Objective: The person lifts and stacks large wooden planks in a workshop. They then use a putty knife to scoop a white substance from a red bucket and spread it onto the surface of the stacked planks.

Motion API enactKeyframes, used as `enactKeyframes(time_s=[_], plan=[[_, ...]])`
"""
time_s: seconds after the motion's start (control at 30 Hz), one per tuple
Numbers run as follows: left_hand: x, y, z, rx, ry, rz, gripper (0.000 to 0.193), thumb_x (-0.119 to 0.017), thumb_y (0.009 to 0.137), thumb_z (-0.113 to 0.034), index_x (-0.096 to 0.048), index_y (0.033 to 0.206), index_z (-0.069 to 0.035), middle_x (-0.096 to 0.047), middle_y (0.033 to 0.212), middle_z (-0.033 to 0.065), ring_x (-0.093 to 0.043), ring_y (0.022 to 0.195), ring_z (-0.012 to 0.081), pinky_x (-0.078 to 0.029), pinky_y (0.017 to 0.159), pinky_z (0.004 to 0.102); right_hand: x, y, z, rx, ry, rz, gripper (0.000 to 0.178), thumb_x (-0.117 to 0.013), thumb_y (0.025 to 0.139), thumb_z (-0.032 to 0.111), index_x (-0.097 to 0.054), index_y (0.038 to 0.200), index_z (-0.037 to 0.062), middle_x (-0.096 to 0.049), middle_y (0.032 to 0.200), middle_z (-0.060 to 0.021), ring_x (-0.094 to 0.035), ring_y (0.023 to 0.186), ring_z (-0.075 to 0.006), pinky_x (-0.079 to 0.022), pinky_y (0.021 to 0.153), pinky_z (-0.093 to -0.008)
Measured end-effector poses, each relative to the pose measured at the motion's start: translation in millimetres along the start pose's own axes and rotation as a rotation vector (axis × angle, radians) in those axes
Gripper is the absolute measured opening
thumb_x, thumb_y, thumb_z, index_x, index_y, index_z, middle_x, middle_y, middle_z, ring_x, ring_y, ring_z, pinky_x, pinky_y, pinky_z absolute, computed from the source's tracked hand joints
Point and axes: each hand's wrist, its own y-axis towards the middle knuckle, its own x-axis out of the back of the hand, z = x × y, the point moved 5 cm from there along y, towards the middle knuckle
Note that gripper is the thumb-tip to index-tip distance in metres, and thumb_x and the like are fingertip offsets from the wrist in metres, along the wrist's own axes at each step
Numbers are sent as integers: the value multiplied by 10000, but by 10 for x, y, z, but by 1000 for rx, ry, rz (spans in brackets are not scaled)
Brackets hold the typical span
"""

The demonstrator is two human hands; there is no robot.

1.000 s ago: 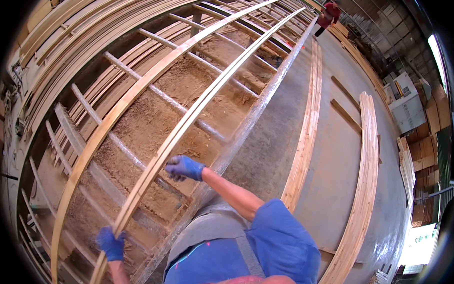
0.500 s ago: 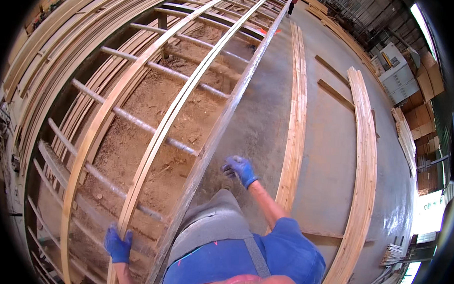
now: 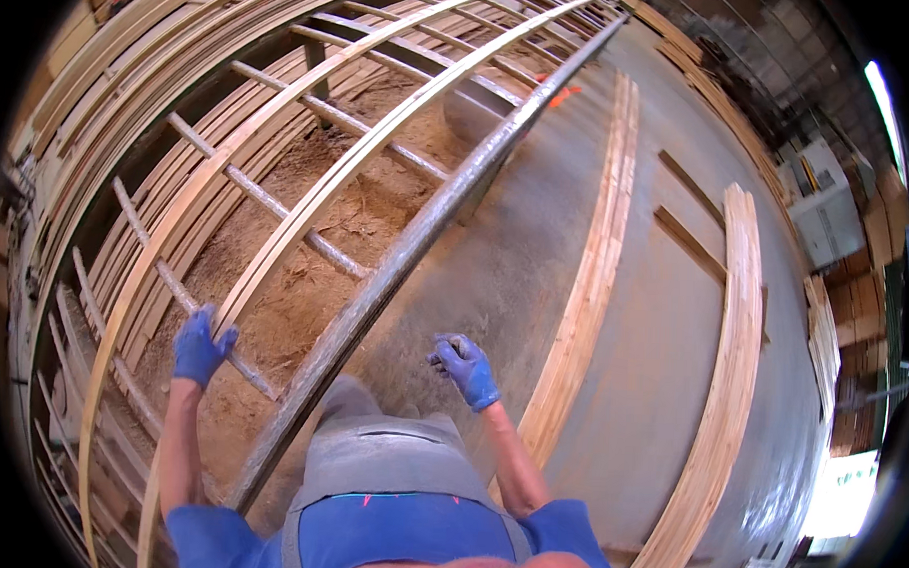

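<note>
My left hand [image 3: 200,349], in a blue glove, is closed around long, narrow wooden boards [image 3: 328,191] lying side by side on a rack of metal crossbars [image 3: 255,192]. Its thumb is on the boards' right side. In a matching glove, my right hand [image 3: 464,370] hangs over the concrete floor, right of the rack's metal side rail [image 3: 395,267]. Its fingers are curled in, and no object shows in them. Another long board [image 3: 121,317] crosses the same bars, left of the gripped ones.
Sawdust [image 3: 367,206] covers the ground beneath the rack. More long boards [image 3: 152,48] are stacked to its left. On the floor to my right lie two long bundles of boards, a nearer one [image 3: 585,279] and a farther one [image 3: 738,324], with short wooden bearers [image 3: 691,242] between them.
My left hand has shifted forward and left, still at the boards. My right hand has dropped slightly nearer to me, its fingers more curled. The view has turned, and the rack appears farther left.
</note>
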Motion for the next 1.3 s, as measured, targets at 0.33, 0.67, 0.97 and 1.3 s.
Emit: enactKeyframes(time_s=[0.33, 0.67, 0.97, 1.3], plan=[[-1054, 1734, -950, 19, 9, -29, 671, -729, 776, -481, -571, 1196, 17, -657, 1014, 242, -646, 922, 400, -512, 797, 470, 30, 1624, 929, 110, -128, 312, 307, -577, 968, 228, -617, 1186, 16, -684, 923, -60, -659, 829, -110, -536, 718, -271], [-1135, 2335, -877, 253, -448, 401, 514, -816, 728, -390, -639, 1047, -27, -697, 910, 131, -660, 799, 273, -514, 709, 374, 264, 4351, 1906, -126, 286, 329, 329, -626, 934, 341, -587, 1104, 63, -641, 893, -69, -643, 694, -156, -547, 588, -282], [-1409, 2181, -371, 671, -676, 575, 432, -838, 713, -151, -681, 1099, -38, -699, 952, 42, -614, 839, 138, -494, 770, 320, -207, 5516, 1851, -429, 419, 537, 371, -683, 885, 427, -535, 867, 87, -563, 720, -53, -594, 569, -155, -517, 472, -297], [-1377, 2229, -436, 729, -609, 620, 537, -868, 664, -182, -663, 1134, -26, -699, 991, 62, -623, 899, 163, -495, 809, 327, -293, 5694, 2006, -356, 236, 465, 499, -722, 832, 507, -633, 951, 30, -624, 739, -70, -602, 553, -162, -542, 508, -281]])
